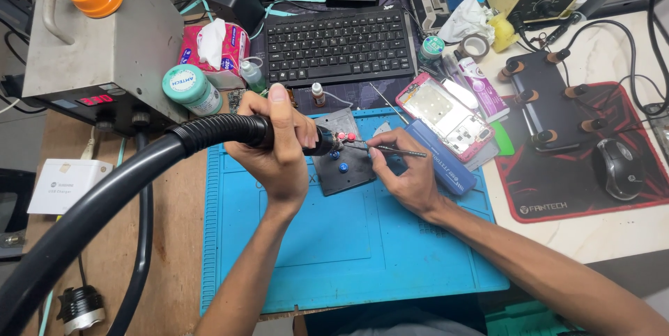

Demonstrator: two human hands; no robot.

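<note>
One black ribbed hot-air hose [139, 169], nozzle downward.

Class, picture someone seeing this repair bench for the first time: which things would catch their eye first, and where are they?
First, the thick black hose sweeping in from the lower left to the hot-air handpiece gripped in the left hand, its nozzle over a small dark board holder on the blue work mat. The right hand brings tweezers to the same spot. An opened pink phone lies just right.
</note>
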